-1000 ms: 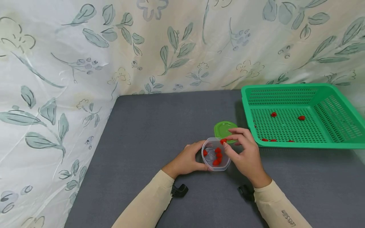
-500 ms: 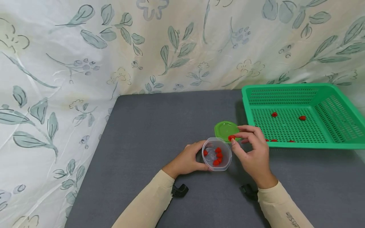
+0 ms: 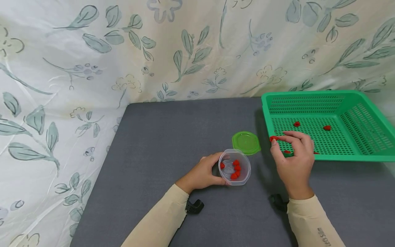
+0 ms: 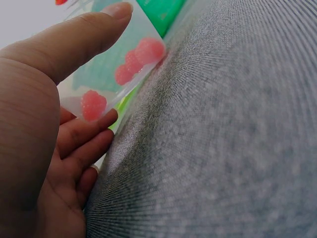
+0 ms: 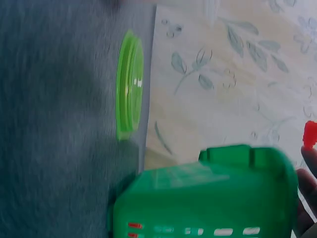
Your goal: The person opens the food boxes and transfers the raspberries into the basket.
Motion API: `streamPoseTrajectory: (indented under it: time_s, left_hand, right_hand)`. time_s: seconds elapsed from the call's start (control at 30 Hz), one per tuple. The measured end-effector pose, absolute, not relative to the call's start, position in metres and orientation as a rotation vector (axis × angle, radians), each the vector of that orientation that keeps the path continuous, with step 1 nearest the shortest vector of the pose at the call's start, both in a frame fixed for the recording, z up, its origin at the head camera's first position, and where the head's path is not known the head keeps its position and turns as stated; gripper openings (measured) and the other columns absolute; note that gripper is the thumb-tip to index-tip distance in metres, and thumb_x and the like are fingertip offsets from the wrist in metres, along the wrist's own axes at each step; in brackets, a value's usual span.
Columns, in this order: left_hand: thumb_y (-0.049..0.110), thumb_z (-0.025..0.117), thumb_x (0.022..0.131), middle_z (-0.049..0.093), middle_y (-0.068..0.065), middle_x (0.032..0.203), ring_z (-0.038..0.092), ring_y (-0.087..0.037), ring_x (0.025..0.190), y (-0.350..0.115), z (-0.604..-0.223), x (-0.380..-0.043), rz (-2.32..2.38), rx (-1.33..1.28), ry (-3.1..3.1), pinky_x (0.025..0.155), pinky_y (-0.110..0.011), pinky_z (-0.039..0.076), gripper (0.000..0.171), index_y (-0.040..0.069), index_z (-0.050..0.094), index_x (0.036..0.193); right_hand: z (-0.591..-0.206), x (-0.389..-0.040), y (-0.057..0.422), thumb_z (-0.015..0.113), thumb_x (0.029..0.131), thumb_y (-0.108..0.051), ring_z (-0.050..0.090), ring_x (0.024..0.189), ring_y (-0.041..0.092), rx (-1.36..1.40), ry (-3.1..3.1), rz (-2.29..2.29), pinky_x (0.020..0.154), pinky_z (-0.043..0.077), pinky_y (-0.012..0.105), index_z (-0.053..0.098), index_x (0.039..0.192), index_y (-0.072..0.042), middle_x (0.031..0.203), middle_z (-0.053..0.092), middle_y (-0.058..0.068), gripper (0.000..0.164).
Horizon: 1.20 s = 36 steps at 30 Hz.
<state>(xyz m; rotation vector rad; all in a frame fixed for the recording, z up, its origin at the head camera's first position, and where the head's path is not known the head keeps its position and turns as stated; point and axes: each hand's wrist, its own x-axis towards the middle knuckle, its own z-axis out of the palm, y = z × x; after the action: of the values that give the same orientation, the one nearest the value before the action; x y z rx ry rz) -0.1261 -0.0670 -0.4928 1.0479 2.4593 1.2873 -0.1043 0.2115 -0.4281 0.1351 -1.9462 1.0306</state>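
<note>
My left hand (image 3: 202,174) grips a clear plastic tub (image 3: 246,173), thumb at the near side and fingers round the far side. Several red raspberries (image 3: 237,168) lie inside; through the tub's wall they show in the left wrist view as pink raspberries (image 4: 150,50). Between thumb and fingertip, my right hand (image 3: 294,161) pinches one raspberry (image 3: 273,138) above the left rim of the green basket (image 3: 339,157). That same raspberry (image 5: 310,135) appears at the right edge of the right wrist view. My right hand hides part of the basket's near left corner.
Loose raspberries (image 3: 327,127) are scattered on the basket's floor, several by its near wall. A light green lid (image 3: 246,142) lies on the grey table (image 3: 172,133) between tub and basket. A floral curtain (image 3: 191,82) hangs behind the table and down its left side.
My right hand has moved right from over the tub, past the lid, to the basket's left rim, still pinching the raspberry. My left hand and the tub have stayed in place.
</note>
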Motion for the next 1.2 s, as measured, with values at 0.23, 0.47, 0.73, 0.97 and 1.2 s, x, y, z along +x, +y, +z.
streamPoseTrajectory:
  time_s: [0.23,0.47,0.73,0.97,1.2]
  left_hand:
    - [0.053,0.081,0.069,0.052,0.016,0.130,0.046,-0.002,0.116,-0.067,-0.494,-0.127,1.286,1.042,2.464,0.098,-0.039,0.027,0.086,0.032,0.042,0.142]
    - [0.054,0.080,0.069,0.052,0.016,0.130,0.046,-0.002,0.116,-0.067,-0.495,-0.126,1.285,1.046,2.464,0.099,-0.040,0.027,0.086,0.031,0.042,0.142]
    - [0.053,0.081,0.069,0.052,0.016,0.130,0.046,-0.001,0.117,-0.067,-0.495,-0.127,1.295,1.039,2.454,0.099,-0.040,0.026,0.086,0.032,0.041,0.142]
    - [0.053,0.080,0.069,0.052,0.017,0.130,0.046,-0.001,0.116,-0.067,-0.493,-0.127,1.299,1.042,2.448,0.098,-0.040,0.026,0.085,0.032,0.042,0.142]
    - [0.052,0.081,0.069,0.051,0.016,0.131,0.046,-0.001,0.117,-0.067,-0.492,-0.126,1.298,1.038,2.445,0.099,-0.040,0.026,0.086,0.032,0.041,0.143]
  right_hand:
    - [-0.431,-0.107,0.223,0.072,0.078,-0.012,0.053,0.099,0.030,0.022,-1.965,0.975,0.080,0.031,0.036,0.074,0.088,-0.001,0.103,0.064,0.011,0.015]
    - [-0.432,-0.108,0.229,0.074,0.079,-0.013,0.054,0.094,0.032,-0.040,-1.951,0.942,0.087,0.030,0.040,0.075,0.090,0.000,0.101,0.063,0.014,0.017]
    - [-0.430,-0.108,0.229,0.071,0.081,-0.010,0.054,0.094,0.032,-0.063,-1.969,0.934,0.088,0.030,0.039,0.074,0.088,0.001,0.101,0.062,0.015,0.014]
    - [-0.430,-0.108,0.229,0.071,0.079,-0.007,0.053,0.089,0.032,-0.058,-1.961,0.928,0.087,0.030,0.039,0.073,0.085,0.003,0.100,0.063,0.015,0.012]
    - [-0.428,-0.108,0.226,0.072,0.080,-0.009,0.054,0.097,0.033,-0.022,-1.968,0.942,0.086,0.033,0.043,0.074,0.089,0.000,0.101,0.064,0.013,0.013]
